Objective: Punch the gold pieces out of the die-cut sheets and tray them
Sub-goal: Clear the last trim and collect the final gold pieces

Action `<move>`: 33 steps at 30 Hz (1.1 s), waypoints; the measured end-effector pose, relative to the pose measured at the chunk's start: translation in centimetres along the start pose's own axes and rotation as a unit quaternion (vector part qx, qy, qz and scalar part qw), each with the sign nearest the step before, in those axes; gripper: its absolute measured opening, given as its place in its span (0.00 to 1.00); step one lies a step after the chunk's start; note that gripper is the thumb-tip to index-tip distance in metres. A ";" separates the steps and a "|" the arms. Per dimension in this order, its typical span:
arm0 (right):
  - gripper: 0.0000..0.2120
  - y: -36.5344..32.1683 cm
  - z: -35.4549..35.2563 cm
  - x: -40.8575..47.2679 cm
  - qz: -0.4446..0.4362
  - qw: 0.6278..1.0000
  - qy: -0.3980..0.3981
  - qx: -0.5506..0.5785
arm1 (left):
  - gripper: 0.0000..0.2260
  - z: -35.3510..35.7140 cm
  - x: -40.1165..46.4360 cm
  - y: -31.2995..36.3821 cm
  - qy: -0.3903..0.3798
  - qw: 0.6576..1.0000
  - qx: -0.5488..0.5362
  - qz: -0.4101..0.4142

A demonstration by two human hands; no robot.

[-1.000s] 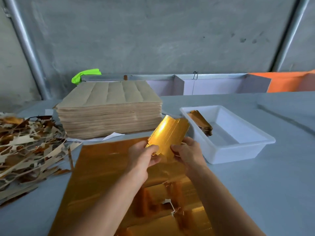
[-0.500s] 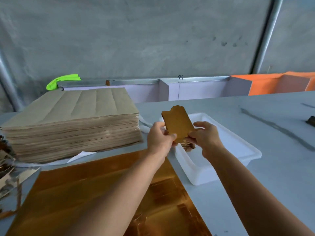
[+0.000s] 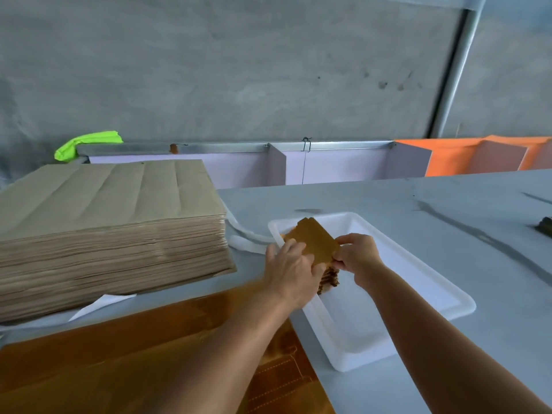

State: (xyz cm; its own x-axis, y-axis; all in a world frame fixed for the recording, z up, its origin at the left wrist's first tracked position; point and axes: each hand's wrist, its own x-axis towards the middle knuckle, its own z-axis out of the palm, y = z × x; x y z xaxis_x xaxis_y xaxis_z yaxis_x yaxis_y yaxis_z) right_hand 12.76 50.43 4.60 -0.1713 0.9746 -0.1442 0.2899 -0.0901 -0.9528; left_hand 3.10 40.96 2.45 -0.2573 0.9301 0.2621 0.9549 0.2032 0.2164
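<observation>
A punched-out gold piece (image 3: 313, 239) lies flat over the left end of the white tray (image 3: 424, 297), brown side up. My left hand (image 3: 291, 270) holds its near left edge, fingers laid on top. My right hand (image 3: 358, 253) pinches its right corner. Beneath the piece a small pile of earlier gold pieces (image 3: 328, 279) shows inside the tray. The gold die-cut sheet (image 3: 125, 360) lies on the table in front of me, partly under my left forearm, with cut-out outlines near its right edge.
A thick stack of brown-backed sheets (image 3: 110, 234) stands at the left. White paper (image 3: 101, 304) pokes out under it. Lilac dividers (image 3: 298, 165), an orange panel (image 3: 466, 155) and a green item (image 3: 86, 143) line the back. A dark object (image 3: 545, 227) sits at the right edge.
Both hands carried the gold piece from above the sheet rightward to the tray and lowered it onto the pile there. The view swung right, so the scrap heap at left is out of sight.
</observation>
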 end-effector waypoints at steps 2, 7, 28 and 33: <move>0.12 0.2 0.9 0.2 0.008 1.000 -0.006 -0.001 | 0.22 -0.1 -0.1 0.0 -0.041 0.999 0.021 -0.014; 0.14 1.0 2.1 0.7 -0.015 0.997 0.020 -0.070 | 0.25 -0.4 -0.2 0.4 -0.093 0.993 0.070 -0.017; 0.10 0.2 1.9 -2.9 -0.120 0.902 -0.087 -0.404 | 0.16 -0.8 -0.6 0.1 -0.130 0.989 -0.061 -0.042; 0.14 -0.7 1.0 -8.1 -0.246 0.913 0.029 -0.325 | 0.15 -3.2 -4.5 -1.0 -0.020 0.991 -0.136 -0.005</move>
State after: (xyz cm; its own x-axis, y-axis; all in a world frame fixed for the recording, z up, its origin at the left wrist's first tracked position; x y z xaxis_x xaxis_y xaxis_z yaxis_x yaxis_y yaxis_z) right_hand 12.99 42.43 6.15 -0.3857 0.8758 0.2902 0.6919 0.4827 -0.5369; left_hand 2.88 35.56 4.08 -0.2561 0.9407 0.2225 0.8758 0.1284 0.4652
